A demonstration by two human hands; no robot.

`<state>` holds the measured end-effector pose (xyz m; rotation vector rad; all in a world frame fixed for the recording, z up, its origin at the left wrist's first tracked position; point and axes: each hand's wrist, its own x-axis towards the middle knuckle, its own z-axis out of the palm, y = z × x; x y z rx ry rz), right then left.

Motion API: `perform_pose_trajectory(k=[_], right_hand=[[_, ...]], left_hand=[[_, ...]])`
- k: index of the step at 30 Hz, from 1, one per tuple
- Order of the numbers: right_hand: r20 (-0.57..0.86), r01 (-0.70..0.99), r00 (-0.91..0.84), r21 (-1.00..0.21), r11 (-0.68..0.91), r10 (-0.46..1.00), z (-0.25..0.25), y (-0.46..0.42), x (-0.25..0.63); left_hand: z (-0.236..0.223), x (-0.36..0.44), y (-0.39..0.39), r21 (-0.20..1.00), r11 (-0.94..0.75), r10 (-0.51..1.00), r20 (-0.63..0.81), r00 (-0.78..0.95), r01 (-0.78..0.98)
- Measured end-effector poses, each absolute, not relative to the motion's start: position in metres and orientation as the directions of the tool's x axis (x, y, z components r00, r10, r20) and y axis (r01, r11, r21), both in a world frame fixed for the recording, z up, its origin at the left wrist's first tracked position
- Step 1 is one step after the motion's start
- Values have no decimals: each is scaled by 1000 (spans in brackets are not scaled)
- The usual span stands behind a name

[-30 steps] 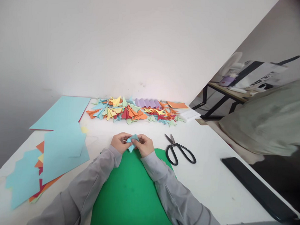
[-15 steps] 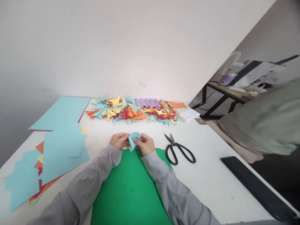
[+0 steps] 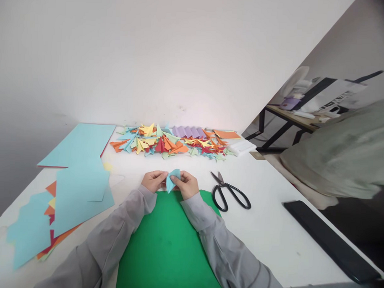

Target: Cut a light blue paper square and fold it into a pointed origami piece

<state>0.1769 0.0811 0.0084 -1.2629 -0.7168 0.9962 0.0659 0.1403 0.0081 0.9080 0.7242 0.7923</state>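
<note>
A small light-blue folded paper point(image 3: 173, 180) is held up between my two hands, just above the far edge of a green mat point(image 3: 169, 244). My left hand point(image 3: 153, 180) pinches its left side between thumb and fingers. With thumb across its face, my right hand point(image 3: 188, 185) grips the right side. The paper narrows to a point at the bottom; its back layers are hidden. Black-handled scissors point(image 3: 223, 189) lie with blades parted, right of my right hand.
Folded paper shapes in many colours point(image 3: 167, 144) are heaped along the wall, with a pleated purple paper point(image 3: 188, 132). Light-blue sheets point(image 3: 79, 194) lie at left. A long black object point(image 3: 330, 241) rests along the right edge. Beside the table is another person's sleeve point(image 3: 343, 149).
The blue paper's upper left part has been folded in, so it looks narrower and more pointed. My left thumb has shifted slightly right; both hands stay in place.
</note>
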Motion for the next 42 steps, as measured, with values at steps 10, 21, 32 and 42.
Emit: perform_pose_trajectory(k=[10, 21, 32, 42], right_hand=[[-78, -202, 409, -979, 7, 909, 17, 79, 174], [-113, -227, 452, -974, -9, 885, 15, 81, 175], [-58, -197, 415, -980, 28, 908, 17, 80, 174], [-70, -211, 397, -977, 17, 915, 20, 79, 172]], left_hand=[[15, 62, 134, 992, 16, 916, 37, 400, -128], [18, 59, 132, 991, 56, 879, 10, 476, -125], [24, 62, 130, 979, 123, 902, -41, 431, -164], [22, 61, 131, 985, 100, 912, -36, 408, -139]])
